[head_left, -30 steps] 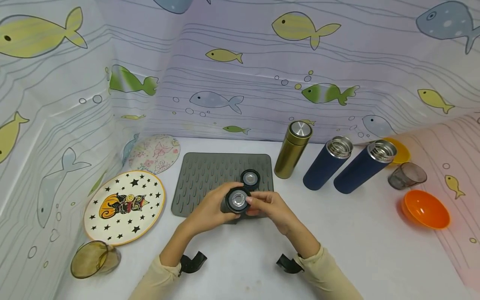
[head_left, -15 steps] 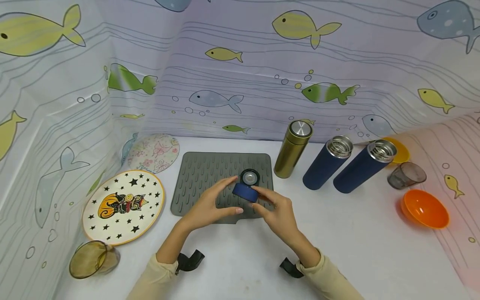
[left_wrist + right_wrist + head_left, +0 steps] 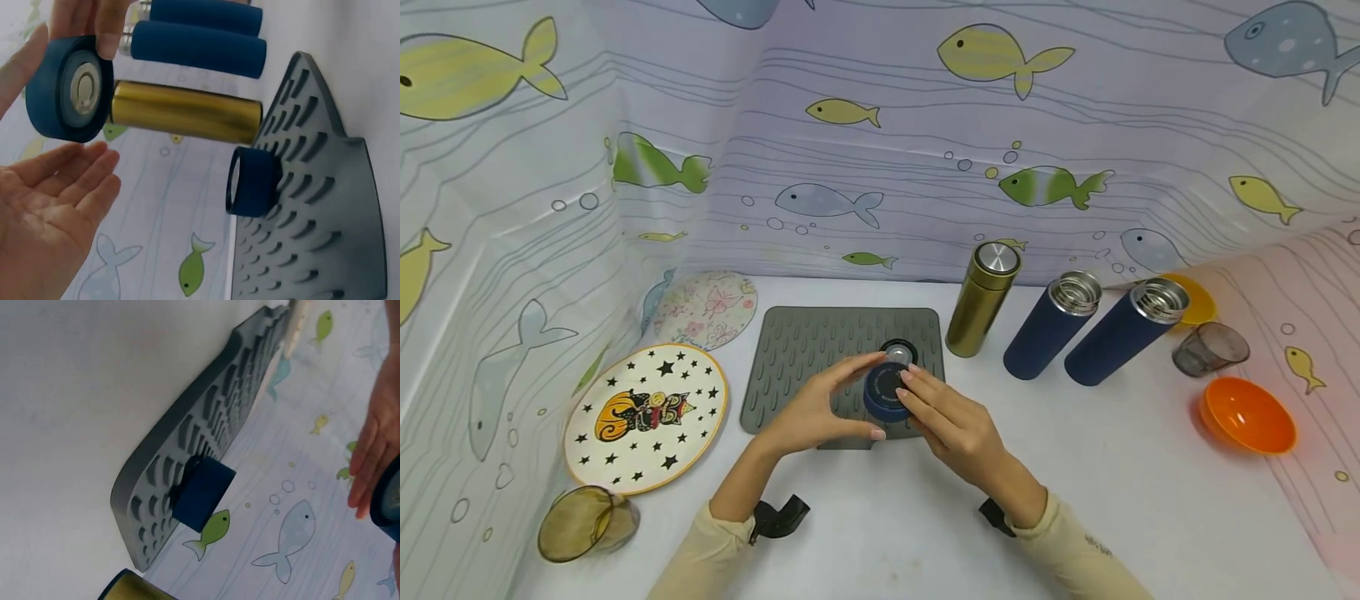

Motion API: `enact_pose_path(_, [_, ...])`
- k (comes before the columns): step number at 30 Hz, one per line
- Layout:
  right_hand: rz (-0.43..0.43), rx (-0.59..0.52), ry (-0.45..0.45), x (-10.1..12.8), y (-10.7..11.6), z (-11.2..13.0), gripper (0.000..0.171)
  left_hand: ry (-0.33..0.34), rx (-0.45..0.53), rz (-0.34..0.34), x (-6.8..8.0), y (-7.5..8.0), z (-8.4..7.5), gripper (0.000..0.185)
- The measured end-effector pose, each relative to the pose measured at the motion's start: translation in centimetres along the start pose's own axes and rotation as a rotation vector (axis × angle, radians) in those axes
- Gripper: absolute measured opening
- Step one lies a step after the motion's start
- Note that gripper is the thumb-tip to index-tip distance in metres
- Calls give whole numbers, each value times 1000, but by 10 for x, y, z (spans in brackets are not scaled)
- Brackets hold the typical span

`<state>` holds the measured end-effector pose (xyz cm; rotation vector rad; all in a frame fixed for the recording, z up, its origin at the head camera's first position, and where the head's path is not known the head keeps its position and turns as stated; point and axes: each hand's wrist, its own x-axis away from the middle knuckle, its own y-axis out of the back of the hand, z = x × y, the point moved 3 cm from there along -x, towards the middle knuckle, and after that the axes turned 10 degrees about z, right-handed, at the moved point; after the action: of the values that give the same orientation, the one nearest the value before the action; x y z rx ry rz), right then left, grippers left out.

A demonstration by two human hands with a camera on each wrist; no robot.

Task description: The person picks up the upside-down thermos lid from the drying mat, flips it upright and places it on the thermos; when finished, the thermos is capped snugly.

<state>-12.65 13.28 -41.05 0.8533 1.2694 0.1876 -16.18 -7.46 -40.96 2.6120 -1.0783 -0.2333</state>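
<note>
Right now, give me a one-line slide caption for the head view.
The right hand holds one blue lid above a grey mat bearing another lid; the left hand is open alongside.

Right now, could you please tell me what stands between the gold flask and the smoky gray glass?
Two uncapped navy flasks, seen in the head view.
</note>
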Motion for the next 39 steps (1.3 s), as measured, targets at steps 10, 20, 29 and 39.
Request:
enact_pose_path(10, [-32,122,177,2,4,-1,21,-90,25,54,-13,-10,-11,86])
enact_pose_path(20, [-116,77,-63,6,15,-14,23,-102,-52,-58,-33,-14,-22,74])
enact_pose_path(29, [-482,127,-491,26,48,-51,44,-98,-38,-95,-76,-11,-47,75])
enact_pose_path(39, [-532,-83,-1144,68,59,-111,94,-163,-65,-80,-110,-15,-72,77])
